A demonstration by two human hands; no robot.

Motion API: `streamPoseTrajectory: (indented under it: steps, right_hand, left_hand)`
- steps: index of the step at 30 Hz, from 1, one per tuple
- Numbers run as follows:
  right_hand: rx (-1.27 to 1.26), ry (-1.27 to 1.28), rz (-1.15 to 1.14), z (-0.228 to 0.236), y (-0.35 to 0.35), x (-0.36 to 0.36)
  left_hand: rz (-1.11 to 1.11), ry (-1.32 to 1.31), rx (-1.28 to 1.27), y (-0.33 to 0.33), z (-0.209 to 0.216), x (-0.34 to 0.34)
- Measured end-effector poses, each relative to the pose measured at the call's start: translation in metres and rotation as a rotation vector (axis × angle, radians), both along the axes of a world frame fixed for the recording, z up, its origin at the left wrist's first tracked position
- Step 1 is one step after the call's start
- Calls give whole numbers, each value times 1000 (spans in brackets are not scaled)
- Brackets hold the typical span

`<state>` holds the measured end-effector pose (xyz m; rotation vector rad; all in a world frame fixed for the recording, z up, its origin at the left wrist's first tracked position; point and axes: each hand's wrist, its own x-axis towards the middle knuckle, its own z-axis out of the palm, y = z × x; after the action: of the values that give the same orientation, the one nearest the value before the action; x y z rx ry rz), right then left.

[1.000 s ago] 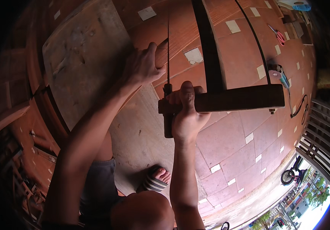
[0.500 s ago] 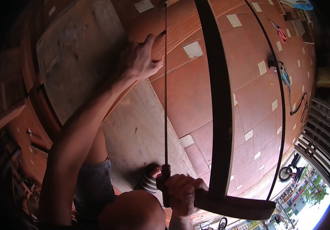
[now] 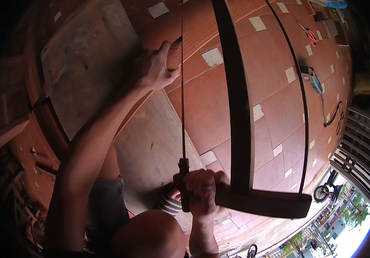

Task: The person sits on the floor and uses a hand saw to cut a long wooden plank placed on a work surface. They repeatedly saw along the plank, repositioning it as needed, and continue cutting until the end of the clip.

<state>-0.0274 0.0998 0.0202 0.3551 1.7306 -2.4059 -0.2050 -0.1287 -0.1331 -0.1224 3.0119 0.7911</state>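
My right hand [image 3: 202, 189] is closed round the near end of a wooden frame saw [image 3: 240, 112], by the handle where the blade is fixed. The saw's thin blade [image 3: 183, 107] runs straight away from me and crosses a reddish wooden plank [image 3: 200, 32] at the top. My left hand [image 3: 161, 69] grips the plank just left of the blade, thumb and a finger spread along its edge; the other fingers are hidden. A dark tension cord [image 3: 304, 107] bows along the saw's right side. The far end of the saw lies out of view.
A worn flat board [image 3: 150, 142] lies under the plank, near my striped sandal [image 3: 170, 204]. On the tiled floor at right are an angle grinder [image 3: 316, 84] with its cable [image 3: 337, 118] and red-handled scissors [image 3: 308, 34]. Slatted railing [image 3: 359, 142] and a motorbike [image 3: 324, 191] stand beyond. Wooden pieces [image 3: 11, 129] stand left.
My right hand and the saw have moved forward, away from me, and a little to the left. The left hand stays in place on the plank.
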Motion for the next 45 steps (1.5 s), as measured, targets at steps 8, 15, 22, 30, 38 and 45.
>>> streamPoseTrajectory:
  steps: [8, 15, 22, 30, 38, 45]
  right_hand:
    - [-33, 41, -82, -17, -10, -8]
    - [29, 41, -103, -64, -52, -120]
    - [-30, 10, -7, 11, 19, 39]
    - [-22, 26, -110, -55, -32, -46]
    - [73, 3, -124, -61, -50, -102]
    - [-45, -45, -92, 34, 33, 72]
  left_hand:
    - [10, -112, -63, 8, 3, -1]
    - [35, -154, -26, 18, 19, -6]
    - [14, -95, 21, 2, -1, -4]
    - [30, -15, -65, 8, 4, 0]
    - [-13, 92, -36, 13, 0, -6]
    - [22, -70, 7, 9, 3, -5]
